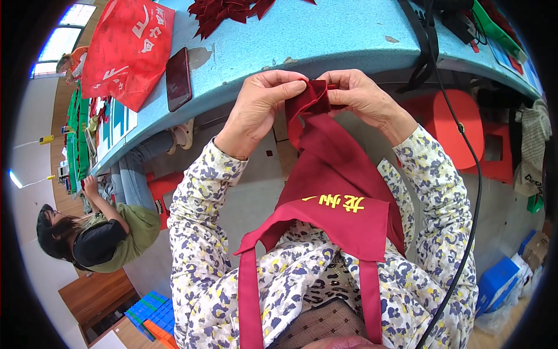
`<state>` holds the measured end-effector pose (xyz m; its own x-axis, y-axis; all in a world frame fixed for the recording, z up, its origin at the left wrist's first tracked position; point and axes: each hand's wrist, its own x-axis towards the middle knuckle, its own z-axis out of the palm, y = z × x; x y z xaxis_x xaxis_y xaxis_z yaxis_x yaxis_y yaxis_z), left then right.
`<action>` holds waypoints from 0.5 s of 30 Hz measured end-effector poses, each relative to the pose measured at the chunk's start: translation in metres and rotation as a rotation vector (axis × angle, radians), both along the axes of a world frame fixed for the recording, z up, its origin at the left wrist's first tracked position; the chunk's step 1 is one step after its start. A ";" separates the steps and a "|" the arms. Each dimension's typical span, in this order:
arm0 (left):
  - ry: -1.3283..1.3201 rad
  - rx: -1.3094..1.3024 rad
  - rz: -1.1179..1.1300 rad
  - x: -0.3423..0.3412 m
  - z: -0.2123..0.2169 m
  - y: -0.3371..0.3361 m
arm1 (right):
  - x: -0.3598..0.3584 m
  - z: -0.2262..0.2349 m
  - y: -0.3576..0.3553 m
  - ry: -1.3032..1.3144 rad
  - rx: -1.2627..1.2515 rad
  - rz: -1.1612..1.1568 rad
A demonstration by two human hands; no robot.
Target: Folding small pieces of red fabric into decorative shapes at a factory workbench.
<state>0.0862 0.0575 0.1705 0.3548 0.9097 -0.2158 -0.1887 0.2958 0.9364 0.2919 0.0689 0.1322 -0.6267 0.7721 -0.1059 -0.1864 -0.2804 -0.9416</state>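
Note:
A folded piece of dark red velvety fabric [314,98] is held up between my two hands, just beyond the near edge of the light blue table [261,43]. My left hand [259,104] pinches its upper left corner between thumb and fingers. On the other side, my right hand [363,99] grips the right edge with thumb and fingertips closed. One strip of the fabric hangs down below my left fingers. Beneath it, the maroon apron [331,157] with yellow lettering drapes over my patterned sleeves and front.
Loose dark red fabric pieces [218,14] lie at the table's far side. A dark phone [178,79] and a red bag [128,52] rest on the left. Red stools [459,131] stand at right, near a hanging black cable [478,174]. Another person [96,232] sits at left.

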 end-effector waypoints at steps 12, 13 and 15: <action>-0.038 -0.029 -0.019 0.001 -0.003 0.001 | 0.000 -0.005 0.000 0.046 -0.013 0.010; -0.038 -0.030 -0.020 0.001 -0.003 0.001 | 0.000 -0.005 -0.001 0.050 -0.018 0.007; -0.038 -0.034 -0.018 0.001 -0.004 0.001 | 0.001 -0.006 0.000 0.054 -0.009 0.009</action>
<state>0.0875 0.0581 0.1664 0.3795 0.8956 -0.2321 -0.2187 0.3306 0.9181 0.2925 0.0691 0.1259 -0.6384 0.7657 -0.0788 -0.2343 -0.2909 -0.9276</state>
